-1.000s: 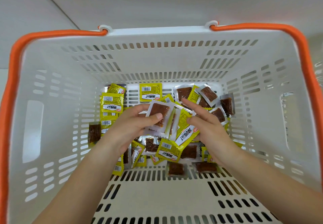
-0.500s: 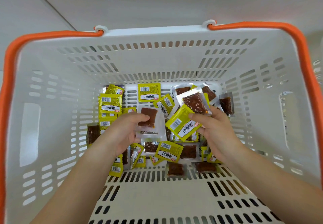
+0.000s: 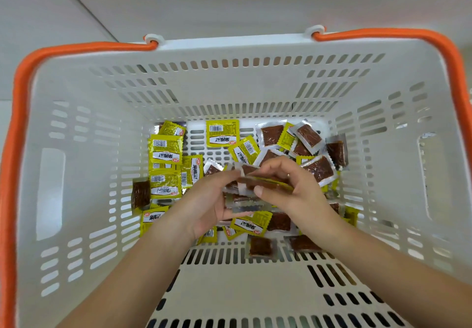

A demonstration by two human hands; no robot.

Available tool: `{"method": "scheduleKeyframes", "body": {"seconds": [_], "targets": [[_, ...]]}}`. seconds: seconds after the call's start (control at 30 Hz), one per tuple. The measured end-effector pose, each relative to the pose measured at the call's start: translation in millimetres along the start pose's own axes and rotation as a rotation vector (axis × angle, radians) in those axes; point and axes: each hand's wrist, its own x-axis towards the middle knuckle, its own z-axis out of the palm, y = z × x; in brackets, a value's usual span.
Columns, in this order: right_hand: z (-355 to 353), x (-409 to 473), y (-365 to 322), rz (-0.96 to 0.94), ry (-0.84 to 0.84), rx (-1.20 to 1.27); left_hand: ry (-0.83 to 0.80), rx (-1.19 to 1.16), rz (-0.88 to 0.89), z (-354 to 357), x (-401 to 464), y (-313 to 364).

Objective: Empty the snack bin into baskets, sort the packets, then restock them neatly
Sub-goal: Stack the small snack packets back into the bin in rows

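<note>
White plastic slats of the basket (image 3: 255, 284) floor are lying nearest to me, between my two forearms. Just beyond them a clear packet (image 3: 261, 246) showing its brown snack is resting flat on the slats. Above it I am holding both hands over the heap of packets. My left hand (image 3: 204, 205) is curling its fingers round one end of a small stack of packets (image 3: 258, 183), and my right hand (image 3: 293, 187) is pinching the other end between thumb and fingers, so the stack is hanging edge-on between my hands. Beneath my hands the heap is lying mixed, yellow backs and clear brown fronts together. Further off, a yellow packet (image 3: 222, 133) is lying by itself on the floor near the far wall. Orange handles (image 3: 76, 47) are running along the rim at both sides.
</note>
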Motion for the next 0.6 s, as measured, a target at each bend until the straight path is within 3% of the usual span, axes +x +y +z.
{"method": "scheduleKeyframes", "body": {"seconds": [0.07, 0.17, 0.23, 0.3, 0.6], "targets": [[-3, 3, 1, 0.104, 0.067, 0.183, 0.105, 0.062, 0.094, 0, 1, -1], [-10, 11, 6, 0.330, 0.279, 0.465, 0.263, 0.410, 0.362, -1, 2, 2], [-14, 13, 5, 0.382, 0.330, 0.454, 0.289, 0.468, 0.490, -3, 1, 3], [-15, 11, 5, 0.344, 0.276, 0.372, 0.319, 0.471, 0.555, -2, -2, 6], [-5, 5, 3, 0.291, 0.136, 0.138, 0.219, 0.270, 0.468, 13, -14, 3]]}}
